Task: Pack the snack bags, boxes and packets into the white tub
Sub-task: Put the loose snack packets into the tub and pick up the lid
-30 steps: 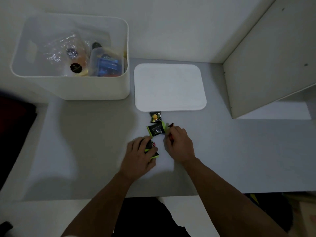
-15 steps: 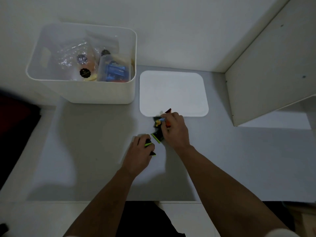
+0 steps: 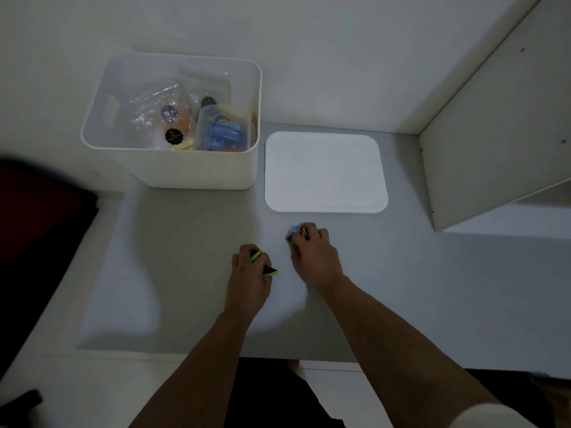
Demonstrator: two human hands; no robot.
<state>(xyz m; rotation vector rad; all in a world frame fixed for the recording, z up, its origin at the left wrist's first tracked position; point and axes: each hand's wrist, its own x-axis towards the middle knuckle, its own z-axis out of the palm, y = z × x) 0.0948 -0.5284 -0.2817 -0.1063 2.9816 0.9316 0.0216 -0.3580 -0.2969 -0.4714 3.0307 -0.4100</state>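
The white tub (image 3: 197,171) stands at the back left of the grey table and holds clear snack bags (image 3: 160,109) and a clear box with a blue packet (image 3: 224,135). My left hand (image 3: 250,273) is closed around black-and-green snack packets (image 3: 268,270) near the table's middle. My right hand (image 3: 315,251), a little to the right and farther back, grips a bunch of small packets (image 3: 298,231) whose blue and red edges stick out past the fingers. Both hands rest low over the table, apart from the tub.
The tub's flat white lid (image 3: 324,171) lies right of the tub. A slanted white panel (image 3: 494,134) rises at the far right. A dark red and black object (image 3: 40,230) sits at the left edge. The wall is right behind the tub.
My right hand has gathered the loose packets off the table below the lid and closed on them. My left hand has closed tighter on its green packets. The view has shifted.
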